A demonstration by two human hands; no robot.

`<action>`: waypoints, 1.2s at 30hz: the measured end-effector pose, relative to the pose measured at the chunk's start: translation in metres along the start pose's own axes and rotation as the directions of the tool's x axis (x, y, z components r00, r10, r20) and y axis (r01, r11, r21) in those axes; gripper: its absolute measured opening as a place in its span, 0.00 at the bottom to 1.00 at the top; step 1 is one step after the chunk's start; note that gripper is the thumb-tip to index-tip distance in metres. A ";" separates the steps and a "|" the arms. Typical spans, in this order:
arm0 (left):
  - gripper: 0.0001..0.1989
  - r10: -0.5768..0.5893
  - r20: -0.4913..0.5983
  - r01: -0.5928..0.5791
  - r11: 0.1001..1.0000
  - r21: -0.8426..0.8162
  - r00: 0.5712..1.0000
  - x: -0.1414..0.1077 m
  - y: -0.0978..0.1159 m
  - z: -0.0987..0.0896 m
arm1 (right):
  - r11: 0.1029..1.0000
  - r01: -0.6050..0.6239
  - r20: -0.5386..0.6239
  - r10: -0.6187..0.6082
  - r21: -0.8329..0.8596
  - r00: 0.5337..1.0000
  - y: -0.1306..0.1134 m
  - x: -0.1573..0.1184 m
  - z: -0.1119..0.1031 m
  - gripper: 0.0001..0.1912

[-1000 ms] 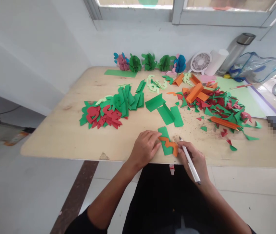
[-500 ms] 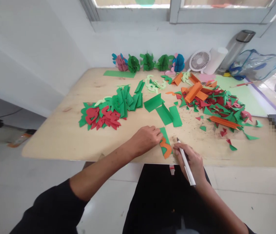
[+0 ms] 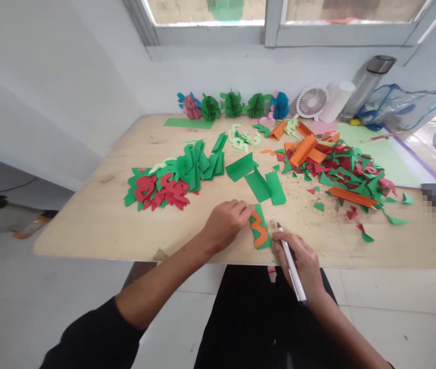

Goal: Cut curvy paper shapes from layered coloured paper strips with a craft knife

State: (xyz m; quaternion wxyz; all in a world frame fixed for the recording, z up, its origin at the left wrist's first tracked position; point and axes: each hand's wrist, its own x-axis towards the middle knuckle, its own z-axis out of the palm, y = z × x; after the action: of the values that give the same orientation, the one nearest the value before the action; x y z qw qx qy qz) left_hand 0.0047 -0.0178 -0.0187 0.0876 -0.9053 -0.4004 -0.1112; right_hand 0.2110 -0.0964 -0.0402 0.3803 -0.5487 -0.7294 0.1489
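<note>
Tbl (image 3: 98,225) near edge is close to grn strip (image 3: 263,223); bare wood L, grn cards (image 3: 258,185) beyond, scrap pile (image 3: 356,169) far R. Strip, orange cutout (image 3: 261,239) on top, runs near–far, far end slightly L. L hand (image 3: 229,223): fingers bunched on far-L edge, can't tell if pinching; R hand (image 3: 299,261) clamped on pen (image 3: 291,263).

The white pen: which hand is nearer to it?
Right. The right hand grips the pen; the left hand is left of it, by the upper end of the orange cutout.
</note>
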 end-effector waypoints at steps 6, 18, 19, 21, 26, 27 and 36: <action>0.12 -0.024 -0.234 -0.023 0.980 -0.199 0.972 -0.027 0.021 0.003 | 0.994 -0.105 0.041 0.103 0.043 0.994 -0.001 -0.001 -0.004 0.09; 0.11 -0.100 -0.244 0.040 0.970 -0.240 0.965 -0.026 0.033 0.016 | 0.985 0.168 0.058 -0.167 -0.030 0.984 0.003 0.038 0.009 0.10; 0.11 -0.109 -0.236 0.050 0.969 -0.243 0.966 -0.026 0.034 0.016 | 0.982 0.187 0.067 -0.184 -0.038 0.981 0.005 0.040 0.012 0.10; 0.13 -0.130 -0.217 0.072 0.965 -0.254 0.967 -0.025 0.035 0.017 | 0.976 0.210 0.086 -0.206 -0.049 0.975 0.007 0.041 0.015 0.10; 0.15 -0.180 -0.210 0.118 0.953 -0.278 0.961 -0.022 0.036 0.018 | 0.975 0.220 0.104 -0.215 -0.037 0.971 0.008 0.041 0.015 0.12; 0.14 -0.190 -0.217 0.125 0.951 -0.281 0.957 -0.022 0.037 0.017 | 0.975 0.221 0.106 -0.217 -0.030 0.970 0.008 0.041 0.015 0.13; 0.12 -0.318 -0.206 0.251 0.922 -0.294 0.926 -0.021 0.038 0.014 | 0.966 0.253 0.142 -0.244 -0.051 0.959 0.008 0.040 0.014 0.14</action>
State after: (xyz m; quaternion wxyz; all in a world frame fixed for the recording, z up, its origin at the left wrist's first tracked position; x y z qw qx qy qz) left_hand 0.0211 -0.0544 -0.0399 -0.0004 -0.8193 -0.4960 -0.2875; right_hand 0.2022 -0.0539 -0.0393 0.3269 -0.4541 -0.8213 0.1115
